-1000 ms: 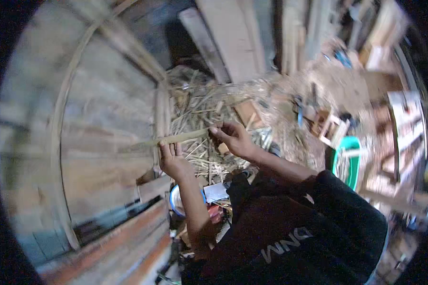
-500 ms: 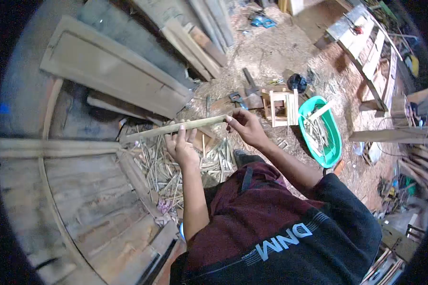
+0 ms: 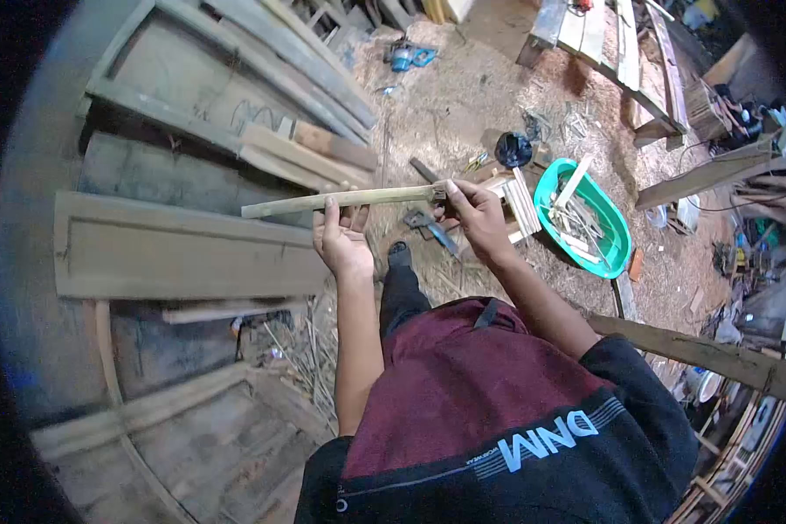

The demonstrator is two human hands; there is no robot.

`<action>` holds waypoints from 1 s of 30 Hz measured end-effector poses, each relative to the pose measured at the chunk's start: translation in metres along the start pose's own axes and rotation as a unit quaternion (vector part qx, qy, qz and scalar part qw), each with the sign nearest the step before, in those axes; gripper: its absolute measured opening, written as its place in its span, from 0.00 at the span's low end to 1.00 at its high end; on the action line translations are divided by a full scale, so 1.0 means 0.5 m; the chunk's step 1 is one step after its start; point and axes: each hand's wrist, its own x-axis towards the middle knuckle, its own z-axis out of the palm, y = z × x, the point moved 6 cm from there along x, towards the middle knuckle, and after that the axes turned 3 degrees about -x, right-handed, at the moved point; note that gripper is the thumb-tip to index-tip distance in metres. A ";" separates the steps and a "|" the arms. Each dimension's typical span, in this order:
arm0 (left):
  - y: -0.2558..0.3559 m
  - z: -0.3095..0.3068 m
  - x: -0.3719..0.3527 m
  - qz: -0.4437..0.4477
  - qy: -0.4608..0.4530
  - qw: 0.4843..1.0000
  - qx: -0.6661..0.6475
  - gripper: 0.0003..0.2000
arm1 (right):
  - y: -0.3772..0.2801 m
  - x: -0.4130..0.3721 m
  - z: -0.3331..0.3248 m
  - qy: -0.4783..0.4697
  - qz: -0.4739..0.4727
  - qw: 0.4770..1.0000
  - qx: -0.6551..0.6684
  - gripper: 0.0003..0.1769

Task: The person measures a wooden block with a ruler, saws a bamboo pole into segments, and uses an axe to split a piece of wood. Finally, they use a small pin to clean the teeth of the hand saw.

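Note:
A long, narrow wooden strip (image 3: 293, 205) is held roughly level in front of me, its left end sticking out freely. My left hand (image 3: 345, 240) grips it near the middle, thumb on the near face and fingers behind. At the strip's right end, my right hand (image 3: 478, 214) pinches it between thumb and fingers. Below lies a handsaw (image 3: 437, 231) on the floor, partly hidden by my right hand. A small wooden frame (image 3: 526, 210) stands beside that hand, partly covered by it.
To the right is a green tub (image 3: 624, 249) holding wood offcuts. A panelled board (image 3: 183, 253) leans at the left, with more planks behind. A blue power tool (image 3: 402, 59) lies on the shavings-strewn floor. A wooden bench (image 3: 603, 65) stands at the upper right.
My view has turned and a foot has come forward onto the floor below. Both hands still hold the strip, and my left thumb now lies across its near face.

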 end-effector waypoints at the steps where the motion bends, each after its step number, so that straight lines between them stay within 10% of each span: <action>1: -0.004 0.021 0.036 -0.008 -0.018 1.000 -0.005 0.15 | -0.008 0.026 -0.002 0.019 -0.017 1.000 0.004 0.19; 18: -0.012 0.388 0.415 -0.095 -0.267 0.953 0.108 0.15 | -0.070 0.292 -0.038 0.222 -0.093 0.966 -0.093 0.13; 30: -0.251 0.677 0.726 -0.082 -0.366 0.914 0.155 0.12 | -0.076 0.675 -0.226 0.241 -0.108 0.961 -0.087 0.10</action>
